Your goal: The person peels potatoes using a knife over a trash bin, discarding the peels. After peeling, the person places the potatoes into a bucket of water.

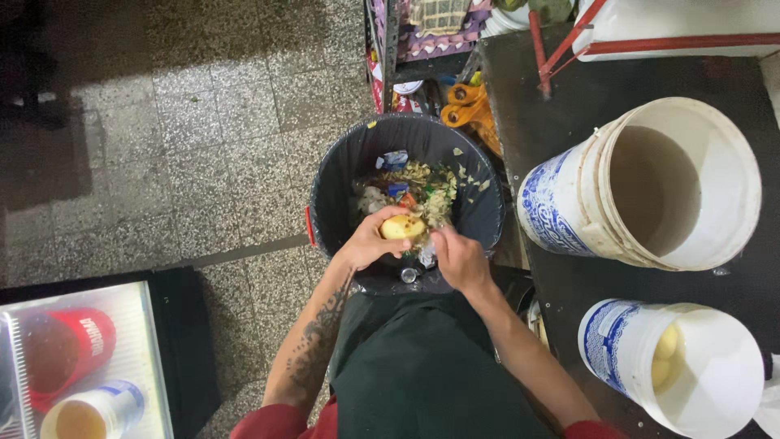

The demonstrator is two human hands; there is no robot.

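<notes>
My left hand (pixel 370 241) grips a pale yellow peeled potato (pixel 403 227) over a black bin (pixel 328 195) lined with a dark bag. My right hand (pixel 457 258) is closed just right of the potato, touching its edge; whatever tool it holds is hidden by the fingers. Peelings and scraps (pixel 422 189) lie piled inside the bin beneath both hands. I wear a dark apron and red sleeves.
A large white and blue bucket (pixel 561 203) of murky water stands on the dark counter at right. A smaller white bucket (pixel 715 382) holding peeled potatoes sits below it. A red cup (pixel 69 349) and another cup (pixel 89 410) are at lower left. The floor is tiled.
</notes>
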